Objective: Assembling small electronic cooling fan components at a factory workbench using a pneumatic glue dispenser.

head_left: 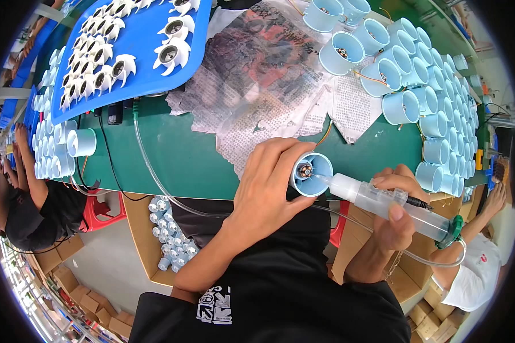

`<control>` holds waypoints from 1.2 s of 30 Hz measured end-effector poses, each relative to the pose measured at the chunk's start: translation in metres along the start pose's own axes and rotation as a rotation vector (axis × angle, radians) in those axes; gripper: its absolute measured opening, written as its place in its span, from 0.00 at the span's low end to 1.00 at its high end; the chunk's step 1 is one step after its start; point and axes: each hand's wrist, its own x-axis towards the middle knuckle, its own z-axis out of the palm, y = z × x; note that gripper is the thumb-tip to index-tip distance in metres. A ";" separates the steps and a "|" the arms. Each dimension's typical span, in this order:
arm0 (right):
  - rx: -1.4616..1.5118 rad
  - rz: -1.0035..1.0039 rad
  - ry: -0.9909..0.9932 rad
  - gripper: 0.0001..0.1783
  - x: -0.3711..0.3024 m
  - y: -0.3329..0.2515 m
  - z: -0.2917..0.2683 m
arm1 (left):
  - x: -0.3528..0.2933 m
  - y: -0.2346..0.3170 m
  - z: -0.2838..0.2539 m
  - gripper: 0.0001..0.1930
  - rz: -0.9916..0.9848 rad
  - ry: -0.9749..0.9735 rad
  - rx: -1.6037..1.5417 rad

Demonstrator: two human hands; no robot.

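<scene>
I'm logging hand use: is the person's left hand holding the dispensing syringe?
No, the right hand holds the syringe, while the left hand holds a light-blue cup.

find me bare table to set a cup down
Bare green table shows between the clear hose and newspaper, and again between newspaper, right-hand cups and syringe. It's crowded farther right, packed with cups, and upper left, where the blue tray holds white fans.
</scene>
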 end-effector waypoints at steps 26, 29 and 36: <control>-0.289 -0.022 -0.154 0.09 0.044 -0.022 0.085 | -0.015 -0.016 -0.036 0.32 0.002 0.150 -0.046; -0.388 -0.639 -0.537 0.11 0.103 -0.043 0.169 | -0.020 -0.024 -0.043 0.33 0.010 0.177 0.004; -0.667 -1.039 -0.969 0.11 0.162 -0.044 0.252 | -0.026 -0.027 -0.028 0.29 0.045 0.259 -0.046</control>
